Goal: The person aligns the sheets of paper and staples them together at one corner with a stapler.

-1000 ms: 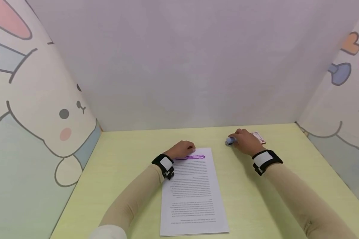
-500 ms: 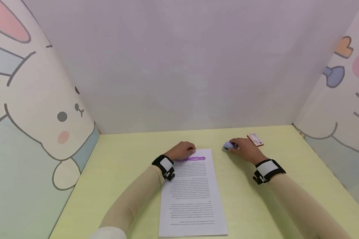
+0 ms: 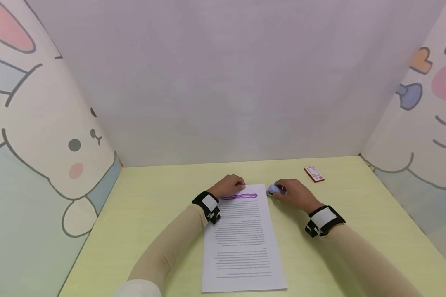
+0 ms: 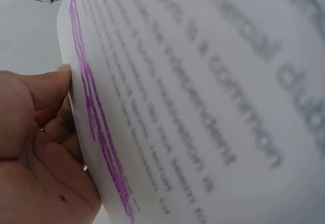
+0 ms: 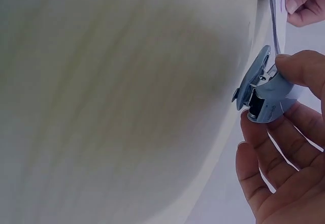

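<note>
A stack of printed paper point(image 3: 245, 247) lies on the table, with a purple pen scribble point(image 3: 241, 196) across its far end. My left hand point(image 3: 228, 185) pinches the far edge of the sheets; in the left wrist view its thumb point(image 4: 51, 87) lies along that edge. My right hand point(image 3: 297, 194) holds a small light blue stapler point(image 3: 273, 190) beside the paper's far right corner. Thumb and fingers grip the stapler point(image 5: 271, 99) in the right wrist view, its mouth close to the sheets' edge point(image 5: 275, 21).
A small red and white box point(image 3: 314, 173) lies at the back right of the pale yellow table point(image 3: 163, 181). A plain wall point(image 3: 238, 82) rises behind it, and panels with cartoon animals point(image 3: 85, 156) flank both sides.
My right hand has drawn the stapler left and nearer to me, away from the red and white box and up to the paper's corner. The left hand keeps its place on the sheets.
</note>
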Available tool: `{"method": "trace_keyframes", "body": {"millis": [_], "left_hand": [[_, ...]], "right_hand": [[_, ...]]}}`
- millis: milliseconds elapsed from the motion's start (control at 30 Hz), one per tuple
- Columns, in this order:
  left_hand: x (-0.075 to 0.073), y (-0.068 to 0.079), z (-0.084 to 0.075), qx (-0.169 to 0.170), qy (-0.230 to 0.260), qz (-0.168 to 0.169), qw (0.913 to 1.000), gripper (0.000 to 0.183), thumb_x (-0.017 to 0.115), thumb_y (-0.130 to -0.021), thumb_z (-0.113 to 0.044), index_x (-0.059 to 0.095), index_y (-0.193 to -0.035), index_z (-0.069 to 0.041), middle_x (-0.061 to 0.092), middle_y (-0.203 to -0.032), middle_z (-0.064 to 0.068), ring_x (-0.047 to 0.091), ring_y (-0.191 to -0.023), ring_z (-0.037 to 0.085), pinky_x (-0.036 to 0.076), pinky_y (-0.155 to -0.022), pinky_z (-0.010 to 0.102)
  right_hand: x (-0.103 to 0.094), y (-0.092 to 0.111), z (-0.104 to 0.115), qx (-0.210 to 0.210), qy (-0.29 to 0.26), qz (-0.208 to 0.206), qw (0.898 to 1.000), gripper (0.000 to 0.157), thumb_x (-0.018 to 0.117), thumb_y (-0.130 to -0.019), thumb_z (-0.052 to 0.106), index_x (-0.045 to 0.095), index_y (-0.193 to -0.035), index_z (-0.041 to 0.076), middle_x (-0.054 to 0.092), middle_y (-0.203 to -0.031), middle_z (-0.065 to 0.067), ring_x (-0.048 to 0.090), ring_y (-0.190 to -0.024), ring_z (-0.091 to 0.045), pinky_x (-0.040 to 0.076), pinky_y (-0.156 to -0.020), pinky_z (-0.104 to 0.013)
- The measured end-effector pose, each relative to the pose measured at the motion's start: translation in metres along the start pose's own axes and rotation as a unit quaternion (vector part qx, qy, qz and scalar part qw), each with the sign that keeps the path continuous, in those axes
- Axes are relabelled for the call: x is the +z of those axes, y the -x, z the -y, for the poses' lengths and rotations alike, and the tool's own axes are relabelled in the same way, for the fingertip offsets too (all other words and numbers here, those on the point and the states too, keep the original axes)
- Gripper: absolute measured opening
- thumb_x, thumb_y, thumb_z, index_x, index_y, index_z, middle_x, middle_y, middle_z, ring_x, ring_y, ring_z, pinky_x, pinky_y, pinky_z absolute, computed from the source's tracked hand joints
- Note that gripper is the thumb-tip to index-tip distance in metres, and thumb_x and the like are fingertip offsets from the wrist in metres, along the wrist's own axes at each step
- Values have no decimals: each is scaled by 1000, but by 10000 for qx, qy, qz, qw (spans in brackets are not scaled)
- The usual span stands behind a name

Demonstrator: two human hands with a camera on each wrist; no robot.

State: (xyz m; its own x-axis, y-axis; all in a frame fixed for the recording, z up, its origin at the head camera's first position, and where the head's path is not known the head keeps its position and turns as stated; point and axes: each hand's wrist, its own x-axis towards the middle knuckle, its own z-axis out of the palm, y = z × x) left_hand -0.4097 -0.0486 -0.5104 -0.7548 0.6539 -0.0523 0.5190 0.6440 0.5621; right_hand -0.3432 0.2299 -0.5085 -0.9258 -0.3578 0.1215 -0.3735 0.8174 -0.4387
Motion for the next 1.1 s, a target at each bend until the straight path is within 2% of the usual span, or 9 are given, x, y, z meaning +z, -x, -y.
{"method": "trace_keyframes", "body": {"millis": [300, 567, 800, 1000, 1100], "left_hand": [[-1, -1, -6, -133, 23, 34, 9999, 21, 56, -105, -15, 73, -114, -5, 70, -107, 5, 59, -91, 13, 50, -86, 31], [-1, -1, -8, -155, -7, 35, 9999, 21, 57, -105, -14, 74, -112, -5, 71, -105, 5, 59, -90, 13, 49, -85, 30], [-1, -1, -7, -330, 48, 11, 9994, 22, 58, -104, -15, 75, -113, -5, 72, -109, 6, 62, -93, 13, 50, -86, 30], [0, -2, -7, -411, 198, 15, 9990, 22, 59, -103, -15, 76, -113, -4, 73, -108, 6, 64, -92, 14, 52, -86, 32], [-1, -2, -8, -367, 263, 20, 9990, 22, 59, -102, -14, 76, -111, -4, 73, -105, 5, 63, -89, 14, 52, -84, 32]], "right_hand": [[5, -1, 4, -91, -48, -147, 9998, 32, 78, -90, 17, 70, -113, -2, 69, -98, -8, 62, -84, -19, 53, -75, -41], [8, -5, 11, 99, -95, -153, 9998, 33, 79, -89, 19, 70, -114, -1, 69, -97, -8, 60, -82, -19, 52, -74, -39], [9, -2, 15, 193, -55, -279, 9994, 34, 79, -89, 20, 70, -115, 0, 69, -99, -8, 61, -85, -21, 53, -75, -41], [9, 5, 17, 85, -57, -449, 9989, 33, 81, -87, 18, 71, -114, 2, 69, -99, -8, 62, -85, -21, 52, -73, -40], [10, 3, 18, 19, -45, -408, 9992, 33, 81, -87, 16, 71, -115, 1, 69, -99, -8, 62, -85, -22, 52, -74, -40]]}}
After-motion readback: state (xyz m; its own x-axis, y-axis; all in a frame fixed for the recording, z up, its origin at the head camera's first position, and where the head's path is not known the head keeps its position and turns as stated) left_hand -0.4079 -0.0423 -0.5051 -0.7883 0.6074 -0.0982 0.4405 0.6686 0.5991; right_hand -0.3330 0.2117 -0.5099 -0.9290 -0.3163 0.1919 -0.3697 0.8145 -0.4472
